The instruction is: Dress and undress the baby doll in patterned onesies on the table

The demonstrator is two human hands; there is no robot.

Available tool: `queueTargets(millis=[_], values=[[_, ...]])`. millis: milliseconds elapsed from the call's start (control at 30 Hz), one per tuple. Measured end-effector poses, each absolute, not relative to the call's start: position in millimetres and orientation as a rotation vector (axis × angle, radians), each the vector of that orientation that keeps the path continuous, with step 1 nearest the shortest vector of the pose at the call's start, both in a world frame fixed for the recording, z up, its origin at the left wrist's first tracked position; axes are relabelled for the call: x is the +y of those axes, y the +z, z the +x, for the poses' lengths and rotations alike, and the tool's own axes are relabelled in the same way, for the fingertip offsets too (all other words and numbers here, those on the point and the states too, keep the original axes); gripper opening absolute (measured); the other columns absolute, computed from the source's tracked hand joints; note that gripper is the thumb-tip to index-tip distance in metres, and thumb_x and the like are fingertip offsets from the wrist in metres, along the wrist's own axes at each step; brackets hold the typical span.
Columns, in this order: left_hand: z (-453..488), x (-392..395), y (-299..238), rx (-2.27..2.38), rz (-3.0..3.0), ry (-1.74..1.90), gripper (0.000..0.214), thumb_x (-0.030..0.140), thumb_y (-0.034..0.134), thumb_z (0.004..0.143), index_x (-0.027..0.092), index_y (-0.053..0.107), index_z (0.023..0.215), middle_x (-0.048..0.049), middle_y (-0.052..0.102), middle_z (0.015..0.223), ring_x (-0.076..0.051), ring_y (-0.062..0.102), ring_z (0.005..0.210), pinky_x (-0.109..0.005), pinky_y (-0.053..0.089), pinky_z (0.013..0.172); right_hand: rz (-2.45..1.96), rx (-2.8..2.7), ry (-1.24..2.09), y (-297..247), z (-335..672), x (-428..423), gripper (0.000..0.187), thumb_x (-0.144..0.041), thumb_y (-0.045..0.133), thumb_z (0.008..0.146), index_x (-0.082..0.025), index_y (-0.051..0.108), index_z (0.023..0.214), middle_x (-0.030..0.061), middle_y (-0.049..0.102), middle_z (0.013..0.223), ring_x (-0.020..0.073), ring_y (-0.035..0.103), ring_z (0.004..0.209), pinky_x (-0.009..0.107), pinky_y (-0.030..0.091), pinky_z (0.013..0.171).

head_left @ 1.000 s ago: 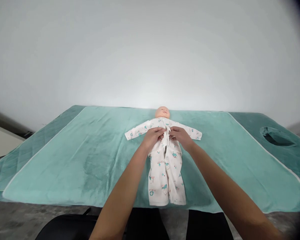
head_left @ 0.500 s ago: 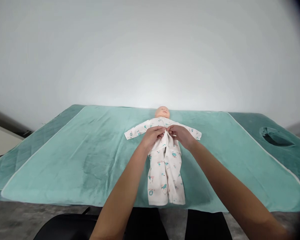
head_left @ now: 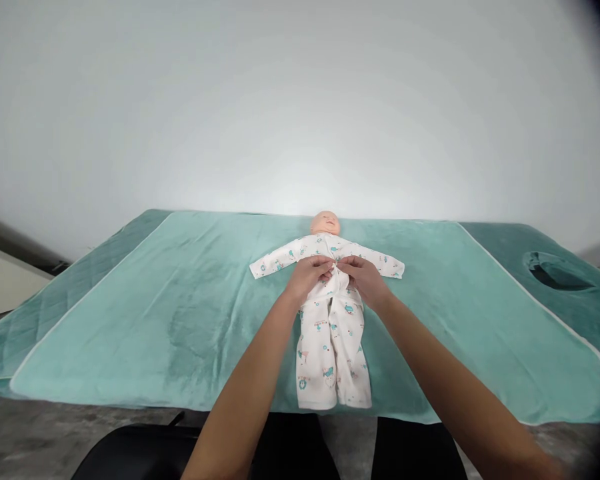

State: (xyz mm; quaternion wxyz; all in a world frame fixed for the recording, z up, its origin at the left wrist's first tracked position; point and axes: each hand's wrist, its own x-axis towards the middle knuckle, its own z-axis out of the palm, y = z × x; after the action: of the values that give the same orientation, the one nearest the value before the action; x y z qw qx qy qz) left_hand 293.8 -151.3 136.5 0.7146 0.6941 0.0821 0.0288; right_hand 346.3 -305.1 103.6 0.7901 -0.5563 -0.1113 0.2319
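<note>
A baby doll point(head_left: 325, 223) lies on its back, dressed in a white printed top point(head_left: 325, 247) and matching pants point(head_left: 316, 353). Its sleeves stretch out to both sides. At the middle of the top's front, my left hand point(head_left: 309, 272) pinches the edge of the cloth between thumb and fingers. Close against it, my right hand point(head_left: 364, 273) pinches the top's other front edge. The fingertips of both hands nearly meet. Whatever small fastener may sit between them is hidden. Below the hands, the top's hem overlaps the waist of the pants.
A green plush cover point(head_left: 130, 320) spreads over the bed, with an oval face hole point(head_left: 560, 272) at the right. Behind the bed rises a white wall point(head_left: 300, 100). A black chair seat point(head_left: 135, 453) stands at the near left, beside my legs.
Both hands have lowered slightly with the cloth. The top's front, which was pulled up into a peak, now lies flatter over the doll's belly.
</note>
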Motion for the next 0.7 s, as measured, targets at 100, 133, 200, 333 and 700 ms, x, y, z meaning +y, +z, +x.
queueTargets(millis=[100, 133, 200, 333, 700], values=[[294, -153, 134, 0.206, 1.529, 0.083, 0.026, 0.033, 0.077, 0.07, 0.012, 0.071, 0.085, -0.0028, 0.062, 0.071, -0.01, 0.054, 0.064, -0.027, 0.044, 0.067, -1.17, -0.151, 0.523, 101, 343, -304, 0.037, -0.038, 0.085, 0.06, -0.018, 0.063, 0.083, -0.0016, 0.059, 0.072, 0.0111, 0.051, 0.062, 0.026, 0.044, 0.057], [294, -153, 133, 0.213, 1.525, 0.09, 0.026, 0.033, 0.077, 0.07, 0.012, 0.07, 0.085, -0.0025, 0.062, 0.07, -0.01, 0.054, 0.064, -0.027, 0.044, 0.067, -1.212, -0.144, 0.511, 101, 343, -304, 0.036, -0.035, 0.085, 0.059, -0.018, 0.064, 0.084, -0.0013, 0.06, 0.072, 0.0113, 0.052, 0.061, 0.026, 0.044, 0.056], [294, -154, 131, 0.236, 1.519, 0.109, 0.025, 0.032, 0.077, 0.07, 0.013, 0.069, 0.084, -0.0023, 0.062, 0.069, -0.01, 0.055, 0.063, -0.027, 0.044, 0.066, -1.298, -0.172, 0.503, 102, 343, -303, 0.032, -0.032, 0.083, 0.06, -0.018, 0.066, 0.083, -0.0003, 0.062, 0.072, 0.0113, 0.052, 0.061, 0.026, 0.044, 0.056], [293, -154, 128, 0.284, 1.505, 0.135, 0.023, 0.03, 0.076, 0.071, 0.012, 0.069, 0.083, -0.004, 0.064, 0.069, -0.012, 0.058, 0.064, -0.028, 0.046, 0.068, -1.238, -0.181, 0.547, 105, 343, -305, 0.029, -0.036, 0.081, 0.062, -0.016, 0.069, 0.079, 0.0011, 0.062, 0.071, 0.0119, 0.053, 0.064, 0.026, 0.047, 0.061], [292, -154, 129, 0.264, 1.355, 0.124, 0.025, 0.03, 0.08, 0.066, 0.013, 0.071, 0.082, -0.0044, 0.065, 0.077, -0.01, 0.057, 0.064, -0.026, 0.046, 0.066, -1.3, -0.251, 0.309, 92, 334, -297, 0.029, -0.044, 0.08, 0.068, -0.02, 0.067, 0.079, -0.0035, 0.051, 0.063, 0.0096, 0.04, 0.055, 0.024, 0.032, 0.05]])
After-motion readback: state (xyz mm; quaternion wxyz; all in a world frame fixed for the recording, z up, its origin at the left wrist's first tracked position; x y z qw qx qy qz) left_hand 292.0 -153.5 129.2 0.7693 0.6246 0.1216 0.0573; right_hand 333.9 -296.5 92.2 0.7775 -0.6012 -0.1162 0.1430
